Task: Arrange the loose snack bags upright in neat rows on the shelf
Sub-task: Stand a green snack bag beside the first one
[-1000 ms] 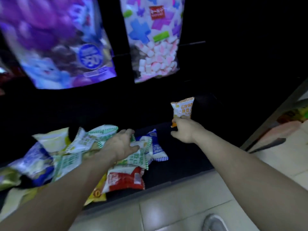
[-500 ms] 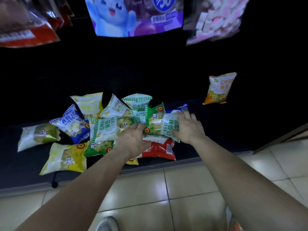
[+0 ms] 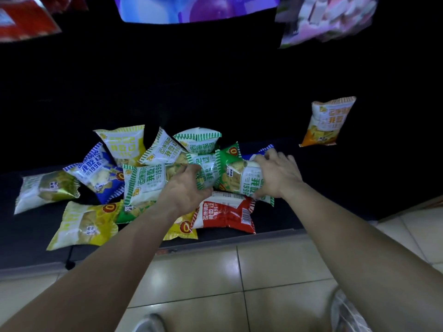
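A heap of several loose snack bags lies on the dark bottom shelf (image 3: 311, 212). My left hand (image 3: 184, 190) grips a green-striped bag (image 3: 206, 173) in the middle of the heap. My right hand (image 3: 275, 176) grips a green bag (image 3: 236, 179) right beside it, lying on its side. Under my hands lies a red bag (image 3: 224, 215). Yellow bags (image 3: 84, 222), a blue bag (image 3: 96, 172) and a gold bag (image 3: 45, 189) spread out to the left. One orange bag (image 3: 329, 121) stands upright, alone, far to the right at the back of the shelf.
Large bags hang from the shelf above: a purple one (image 3: 196, 8), a marshmallow one (image 3: 326, 17) and a red one (image 3: 24, 17). Beige floor tiles (image 3: 275, 271) run along the shelf's front edge. My shoes show at the bottom.
My right hand let go of the orange bag, left standing upright, and came left to the heap. Both hands have closed on green bags. The view dropped and shifted left.
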`<action>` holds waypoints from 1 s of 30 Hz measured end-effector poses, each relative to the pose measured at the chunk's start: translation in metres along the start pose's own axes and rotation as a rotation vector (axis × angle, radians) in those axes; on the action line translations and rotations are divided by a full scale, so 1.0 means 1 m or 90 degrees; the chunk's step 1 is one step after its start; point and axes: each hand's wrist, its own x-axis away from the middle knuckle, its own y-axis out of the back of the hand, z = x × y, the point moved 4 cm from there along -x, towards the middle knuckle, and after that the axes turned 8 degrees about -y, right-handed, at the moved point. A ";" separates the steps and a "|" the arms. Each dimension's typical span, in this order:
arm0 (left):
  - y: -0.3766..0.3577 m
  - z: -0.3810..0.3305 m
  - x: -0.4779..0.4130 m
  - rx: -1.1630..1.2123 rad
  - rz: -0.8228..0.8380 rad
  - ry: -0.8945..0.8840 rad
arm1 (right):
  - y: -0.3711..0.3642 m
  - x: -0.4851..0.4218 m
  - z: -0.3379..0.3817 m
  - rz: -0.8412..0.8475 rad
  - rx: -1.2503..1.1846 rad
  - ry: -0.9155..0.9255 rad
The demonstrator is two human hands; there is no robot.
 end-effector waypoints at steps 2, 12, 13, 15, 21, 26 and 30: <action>0.010 -0.009 0.002 0.005 -0.021 -0.010 | 0.017 0.009 -0.008 0.004 0.022 0.012; 0.069 -0.122 0.057 -0.192 0.039 -0.226 | 0.145 0.131 -0.025 -0.051 0.163 0.172; 0.069 -0.128 0.064 -0.215 0.075 -0.223 | 0.152 0.145 -0.025 -0.061 0.148 0.174; 0.068 -0.133 0.076 -0.232 0.096 -0.224 | 0.157 0.168 -0.024 -0.095 0.141 0.184; 0.075 -0.122 0.104 0.019 0.009 -0.160 | 0.156 0.198 -0.054 -0.160 -0.259 0.059; 0.064 -0.128 0.116 0.303 -0.036 -0.131 | 0.133 0.199 -0.073 -0.064 -0.538 -0.015; 0.048 -0.135 0.117 0.306 -0.006 -0.124 | 0.135 0.194 -0.078 -0.066 -0.692 -0.042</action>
